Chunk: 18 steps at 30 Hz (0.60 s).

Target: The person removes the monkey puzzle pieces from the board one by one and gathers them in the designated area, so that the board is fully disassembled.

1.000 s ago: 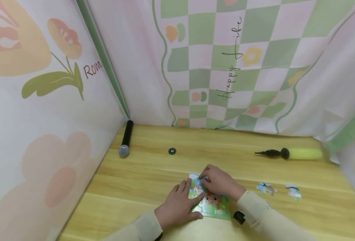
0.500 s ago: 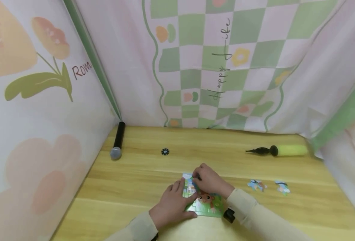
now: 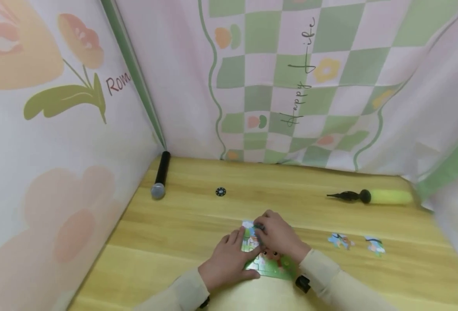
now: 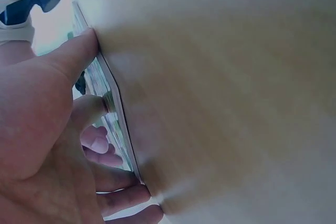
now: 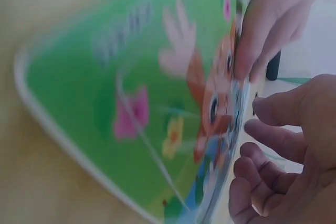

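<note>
A jigsaw puzzle with a cartoon animal on green ground lies on the table before me. My left hand rests at its left side, fingers extended along the edge and one digit reaching over the picture. In the left wrist view, fingertips touch the tabletop by the puzzle's thin edge. Over the puzzle's upper part, my right hand pinches a small puzzle piece, mostly covered by the fingers. Two loose puzzle pieces lie to the right.
A microphone lies at the far left by the wall. Behind the puzzle is a black round chip. A hand pump with a yellow-green barrel lies at the back right. Patterned curtains stand behind the table.
The head view has swung left and back. My right hand stays over the puzzle's upper part, its fingers shifting slightly with the piece. My left hand stays at the puzzle's left side.
</note>
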### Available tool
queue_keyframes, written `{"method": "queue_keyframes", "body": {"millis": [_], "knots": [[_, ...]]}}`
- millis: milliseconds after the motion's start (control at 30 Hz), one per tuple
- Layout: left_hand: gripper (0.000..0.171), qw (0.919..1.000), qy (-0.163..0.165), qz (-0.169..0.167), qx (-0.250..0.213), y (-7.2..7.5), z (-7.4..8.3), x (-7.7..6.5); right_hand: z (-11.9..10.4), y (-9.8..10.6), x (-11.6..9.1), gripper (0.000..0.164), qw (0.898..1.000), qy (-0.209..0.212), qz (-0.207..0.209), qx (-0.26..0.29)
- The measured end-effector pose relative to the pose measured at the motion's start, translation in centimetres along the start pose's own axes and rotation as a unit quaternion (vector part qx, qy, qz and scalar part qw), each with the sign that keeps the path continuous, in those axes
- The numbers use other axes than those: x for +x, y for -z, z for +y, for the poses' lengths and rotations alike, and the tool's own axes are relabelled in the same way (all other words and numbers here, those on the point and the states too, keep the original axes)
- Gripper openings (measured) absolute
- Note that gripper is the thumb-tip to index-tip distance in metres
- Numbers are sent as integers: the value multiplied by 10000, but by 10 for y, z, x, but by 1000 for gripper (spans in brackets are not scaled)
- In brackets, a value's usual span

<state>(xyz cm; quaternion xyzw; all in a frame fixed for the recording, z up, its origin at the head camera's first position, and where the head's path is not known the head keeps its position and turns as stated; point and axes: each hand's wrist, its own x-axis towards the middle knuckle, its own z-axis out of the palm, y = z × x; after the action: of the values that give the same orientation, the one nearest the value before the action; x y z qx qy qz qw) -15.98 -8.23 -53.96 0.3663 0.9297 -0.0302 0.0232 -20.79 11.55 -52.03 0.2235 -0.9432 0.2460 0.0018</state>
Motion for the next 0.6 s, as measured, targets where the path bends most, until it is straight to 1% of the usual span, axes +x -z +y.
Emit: {"method": "queue_keyframes", "body": {"millis": [33,100,233,433,533,600], "knots": [[74,10000,-12,-38,37,0,1,1,2,1,0,20,9999,14,67,-149],[75,9999,5,-126,100,1,2,3,6,4,0,18,9995,61,57,-301],[75,9996,76,-256,125,3,4,4,8,7,2,14,9995,113,-66,-285],[74,9996,76,-252,57,4,3,4,3,10,5,10,9992,124,-194,-328],[73,9996,72,-257,4,3,2,4,2,9,9,8,9990,171,-389,-148],[73,9997,40,-229,-19,3,2,4,2,7,10,13,9987,132,-498,50]]}}
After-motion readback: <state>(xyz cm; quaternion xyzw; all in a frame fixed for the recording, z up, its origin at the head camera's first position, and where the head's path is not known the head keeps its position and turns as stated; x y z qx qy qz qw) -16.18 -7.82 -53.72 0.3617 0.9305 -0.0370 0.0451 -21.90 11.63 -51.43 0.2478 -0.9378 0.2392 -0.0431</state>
